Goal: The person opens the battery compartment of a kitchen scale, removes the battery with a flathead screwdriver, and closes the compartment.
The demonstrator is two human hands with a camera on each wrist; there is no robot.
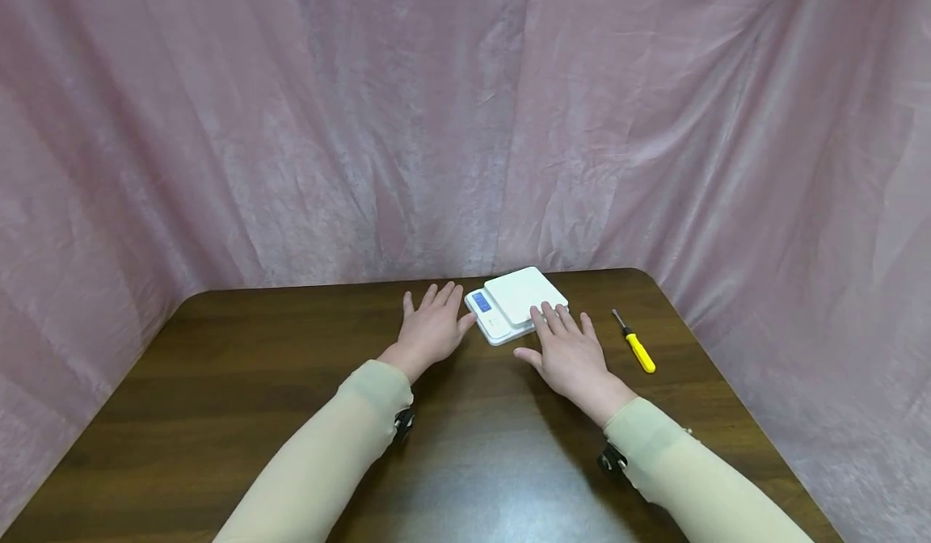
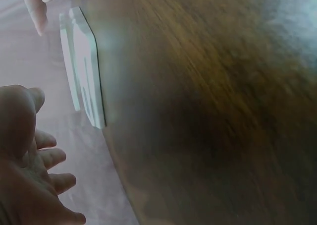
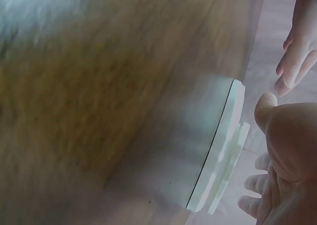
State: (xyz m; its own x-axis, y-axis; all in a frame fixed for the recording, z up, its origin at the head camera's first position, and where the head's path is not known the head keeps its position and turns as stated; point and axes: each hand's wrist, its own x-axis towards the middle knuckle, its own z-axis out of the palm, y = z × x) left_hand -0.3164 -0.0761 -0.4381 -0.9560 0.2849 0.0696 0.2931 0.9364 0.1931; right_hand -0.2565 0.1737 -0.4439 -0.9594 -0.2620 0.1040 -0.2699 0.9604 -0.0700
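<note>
A white digital kitchen scale [image 1: 525,292] lies near the far edge of the table, its small blue display [image 1: 482,302] lit at the left; the digits are too small to read. My left hand [image 1: 431,329] hovers beside the scale's left side, fingers spread, with nothing in it. Over the near right corner of the scale is my right hand [image 1: 570,355], its fingers extended and also holding nothing. Both wrist views show the hands raised above the tabletop, apart from the scale [image 2: 86,66]. Right of the right hand lies a screwdriver [image 1: 640,352] with a yellow handle.
The dark brown wooden table [image 1: 240,381] has rounded far corners. Pink curtains [image 1: 407,123] hang behind it and along both sides. Each sleeve carries a small black camera at the wrist.
</note>
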